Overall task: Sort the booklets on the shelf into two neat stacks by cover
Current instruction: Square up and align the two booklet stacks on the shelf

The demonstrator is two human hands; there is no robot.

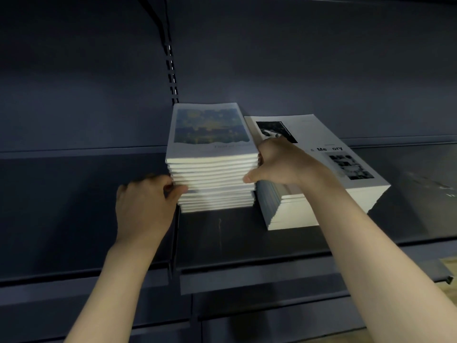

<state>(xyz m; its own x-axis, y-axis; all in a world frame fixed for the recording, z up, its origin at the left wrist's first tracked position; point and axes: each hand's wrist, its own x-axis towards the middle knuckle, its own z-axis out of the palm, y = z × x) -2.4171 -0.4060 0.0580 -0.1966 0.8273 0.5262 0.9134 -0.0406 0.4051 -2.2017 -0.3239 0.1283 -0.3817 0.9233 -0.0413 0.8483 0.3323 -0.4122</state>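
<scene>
While both hands clasp it, the painted-cover stack (pixel 210 157) sits between them. Left hand (pixel 146 201) grips its left side, right hand (pixel 277 164) its right; long axis runs toward the shelf (pixel 235 233) back.

Retail-type premises, likely a shop: dark metal gondola shelf (pixel 247 233) with slotted upright (pixel 171 68), plain back panel (pixel 296 58), and two stacks of identical booklets (pixel 212 179).

Left hand (pixel 143 204) and right hand (pixel 277 164) gripping sides of painted-cover booklet stack (pixel 212 179); black-and-white-cover stack (pixel 319 184) just beside, on dark shelf (pixel 222 233).
</scene>
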